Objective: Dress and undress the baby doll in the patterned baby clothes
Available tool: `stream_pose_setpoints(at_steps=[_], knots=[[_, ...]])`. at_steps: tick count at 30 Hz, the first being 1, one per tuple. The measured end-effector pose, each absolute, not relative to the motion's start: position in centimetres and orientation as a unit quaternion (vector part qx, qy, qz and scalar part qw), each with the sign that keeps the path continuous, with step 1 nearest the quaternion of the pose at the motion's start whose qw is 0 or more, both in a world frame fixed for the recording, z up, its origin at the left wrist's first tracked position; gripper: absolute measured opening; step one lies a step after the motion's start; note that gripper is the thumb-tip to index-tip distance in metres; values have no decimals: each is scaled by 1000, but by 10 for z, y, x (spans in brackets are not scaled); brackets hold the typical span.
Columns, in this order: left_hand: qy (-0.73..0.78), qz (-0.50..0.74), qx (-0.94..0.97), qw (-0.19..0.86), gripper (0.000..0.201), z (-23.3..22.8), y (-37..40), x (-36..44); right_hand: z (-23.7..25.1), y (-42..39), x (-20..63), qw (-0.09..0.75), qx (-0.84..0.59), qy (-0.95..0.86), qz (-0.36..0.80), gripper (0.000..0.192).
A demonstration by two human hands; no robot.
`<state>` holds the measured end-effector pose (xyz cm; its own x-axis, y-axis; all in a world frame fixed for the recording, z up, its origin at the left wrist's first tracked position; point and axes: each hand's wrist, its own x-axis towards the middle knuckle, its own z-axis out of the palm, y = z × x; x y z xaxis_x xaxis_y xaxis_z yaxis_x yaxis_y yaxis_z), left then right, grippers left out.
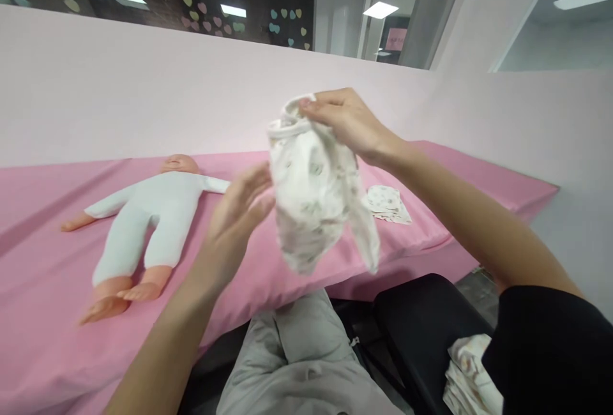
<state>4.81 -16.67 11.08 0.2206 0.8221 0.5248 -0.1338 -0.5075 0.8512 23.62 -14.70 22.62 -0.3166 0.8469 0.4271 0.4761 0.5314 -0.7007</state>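
My right hand [347,118] pinches the neckline of a small white baby garment [311,191] with a faint print. The garment hangs in the air above the table, its lower part blurred, with a sleeve-like piece dangling at its right. At the garment's left edge is my left hand [242,204], fingers apart and holding nothing; whether its fingertips touch the cloth I cannot tell. A baby doll [156,204] in a pale bodysuit lies on its back at the left. Beyond my right wrist, a folded printed cloth [387,203] rests on the table.
A pink sheet [43,262] covers the table, which stands against a pale wall [119,96] with windows above. Below right is a black chair [426,332] bearing more folded printed cloth [472,373]. My legs in grey trousers [306,338] are at the table's front edge.
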Motion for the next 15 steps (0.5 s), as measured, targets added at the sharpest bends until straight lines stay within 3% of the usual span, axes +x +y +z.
stream_pose_setpoints(at_steps=[3, 6, 11, 15], knots=[[263, 619, 666, 321, 52, 142, -145, 59, 219, -146, 210, 393, -364, -774, 338, 30], [273, 600, 692, 294, 51, 158, -137, 63, 213, -141, 196, 348, -345, -778, 393, 31], [299, 499, 769, 265, 40, 170, -135, 48, 213, -133, 198, 413, -363, -763, 340, 38], [354, 477, 790, 152, 35, 169, -123, 30, 220, -121, 212, 467, -364, -764, 257, 32]])
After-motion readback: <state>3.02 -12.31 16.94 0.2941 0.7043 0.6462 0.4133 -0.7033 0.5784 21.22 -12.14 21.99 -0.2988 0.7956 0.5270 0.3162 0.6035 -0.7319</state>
